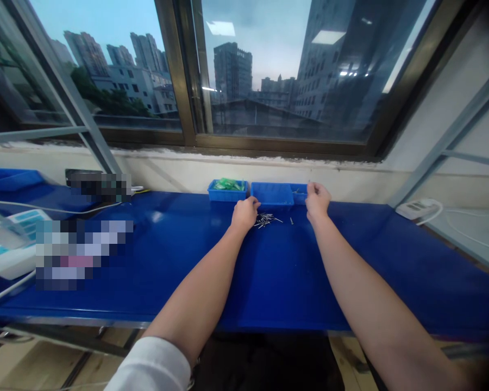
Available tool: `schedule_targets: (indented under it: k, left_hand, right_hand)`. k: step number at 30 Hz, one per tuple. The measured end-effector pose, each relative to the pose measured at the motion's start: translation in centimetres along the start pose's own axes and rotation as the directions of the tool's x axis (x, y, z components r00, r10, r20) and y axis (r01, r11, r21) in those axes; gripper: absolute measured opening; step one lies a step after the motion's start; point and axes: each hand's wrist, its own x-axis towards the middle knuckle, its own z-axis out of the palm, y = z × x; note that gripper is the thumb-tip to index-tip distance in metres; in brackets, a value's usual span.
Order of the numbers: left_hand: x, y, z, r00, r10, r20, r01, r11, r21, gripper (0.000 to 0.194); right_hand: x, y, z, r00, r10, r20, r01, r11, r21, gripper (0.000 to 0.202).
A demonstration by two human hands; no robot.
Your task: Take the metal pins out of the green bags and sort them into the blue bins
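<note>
Your left hand (244, 213) is over the surface (179, 260), toward its far edge, at the left side of a loose pile of slim metal pieces (264, 220). Its fingers are bent and drawn narrow, with the fingertips close together; whether they grip a piece cannot be told. Your right hand (318, 202) is at the right end of a small blue tray (304, 188), which sits near the far edge of the surface. Its thumb and fingers are brought together in a narrow pinch; any item between them is too small to confirm. The pile lies between your two hands, on the near side of a wider blue tray (272, 194), its pieces crossing at various angles. One single metal piece (292, 221) lies apart, to the right of the pile. The wider tray stands just left of the small one. Farther left along the same far edge, a blue bin (227, 194) contains green items (229, 184). A white power strip (419, 208) is located by the far right corner of the surface, and a white device (12, 247) stands toward its left end.
</note>
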Motion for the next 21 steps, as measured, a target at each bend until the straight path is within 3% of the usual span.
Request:
schedule_targets:
  k: [3,5,8,13,15,17,19,21]
  left_hand:
    - [0.0,0.1,0.1,1.0,-0.03,0.005,0.03,1.0,-0.003,0.025]
    - [0.1,0.2,0.0,0.999,-0.04,0.011,0.04,0.999,0.0,0.025]
    - [0.1,0.2,0.0,0.999,-0.032,0.006,0.032,0.999,0.0,0.025]
    - [0.1,0.1,0.1,1.0,-0.02,0.001,0.02,1.0,-0.011,0.025]
    - [0.1,0.2,0.1,1.0,-0.023,0.003,0.023,1.0,-0.014,0.025]
    - [0.1,0.2,0.1,1.0,-0.03,0.0,0.03,0.999,-0.015,0.025]
    - [0.0,0.3,0.0,0.999,-0.036,-0.004,0.036,0.999,-0.017,0.025]
    - [0.0,0.3,0.0,0.999,-0.042,-0.005,0.041,0.999,-0.021,0.026]
  right_hand:
    - [1.5,-1.0,-0.6,0.986,-0.056,-0.159,0.045,0.996,-0.072,0.042]
    - [2.6,-1.6,-0.7,0.979,-0.107,-0.173,0.087,0.989,-0.119,0.039]
    - [4.4,-1.8,-0.4,0.991,-0.104,-0.084,0.083,0.97,-0.229,0.034]
    - [5.5,0.0,-0.9,0.995,0.073,0.065,-0.033,0.879,-0.475,0.036]
    - [4.8,0.5,-1.5,0.997,0.05,0.062,-0.011,0.862,-0.506,0.032]
    - [3.6,0.4,-2.0,0.989,-0.058,0.138,0.117,0.876,-0.468,0.033]
    - [2.2,-0.2,-2.4,0.919,-0.203,0.337,0.335,0.852,-0.403,0.035]
    - [1.1,-1.0,-2.4,0.747,-0.262,0.611,0.538,0.779,-0.323,0.036]
